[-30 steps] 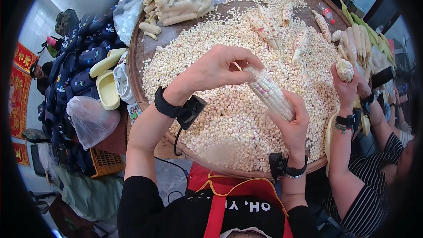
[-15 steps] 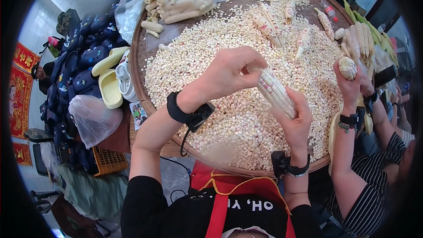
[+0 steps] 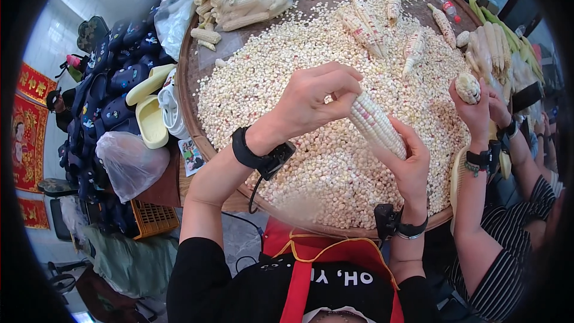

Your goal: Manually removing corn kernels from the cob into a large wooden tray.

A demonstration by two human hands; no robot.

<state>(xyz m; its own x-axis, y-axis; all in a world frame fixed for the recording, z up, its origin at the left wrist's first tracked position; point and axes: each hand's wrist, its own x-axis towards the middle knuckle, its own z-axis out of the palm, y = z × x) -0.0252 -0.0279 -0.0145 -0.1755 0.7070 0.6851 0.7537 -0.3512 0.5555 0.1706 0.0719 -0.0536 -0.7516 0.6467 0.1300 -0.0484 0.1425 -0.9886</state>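
A pale ear of corn with a few pink kernels is tilted over a spread of loose corn kernels. My right hand is wrapped round its lower end, thumb on the near side. At the upper end, the bent fingers and thumb of my left hand are closed on the ear; the fingertips are partly hidden. Beyond my hands, several ears with pink-speckled kernels lie on the kernel layer. Both wrists wear dark bands with small devices.
The kernels fill a big round brown tray. At its far left lies a plastic bag of cobs. On the right, a co-worker's hands hold another cob, near a pile of ears. Dark clogs are heaped on the left.
The view has shifted slightly. My hands keep the same hold on the ear. The co-worker's cob on the right has turned a little.
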